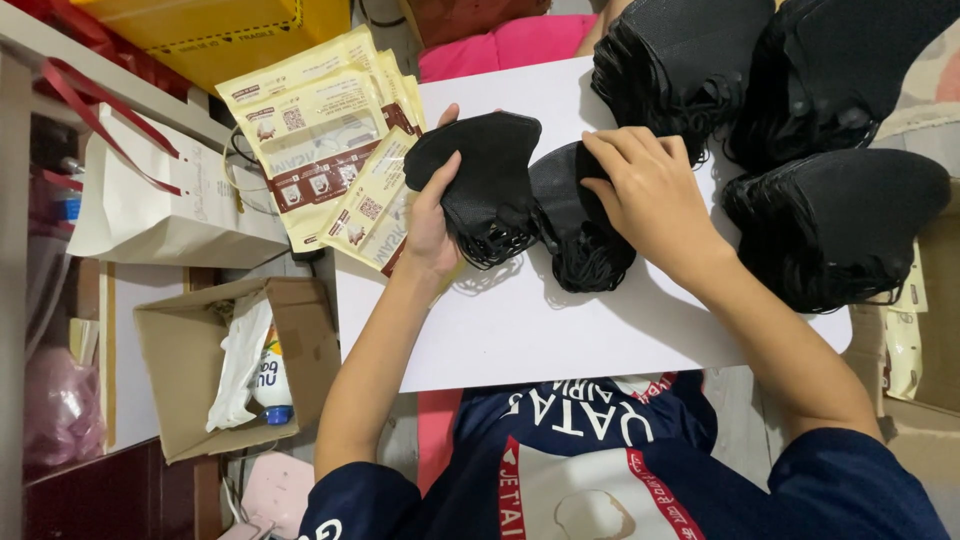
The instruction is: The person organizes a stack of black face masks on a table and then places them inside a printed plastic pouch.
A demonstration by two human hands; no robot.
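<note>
My left hand (432,215) grips a small stack of black face masks (485,180), held upright over the white board (520,320) on my lap. Just to its right, my right hand (650,190) rests fingers-down on a second stack of black masks (580,235) lying on the board. Three larger piles of black masks sit at the far right: one (680,60), another (830,70) and the nearest (840,235). Cream and brown flat pouches (320,140) are fanned out to the left of my left hand.
An open cardboard box (190,360) with crumpled white plastic and a bottle stands at lower left. A white paper bag with red ribbon handles (150,200) leans beside it. A yellow carton (230,30) sits at the top; another cardboard box (935,330) at right.
</note>
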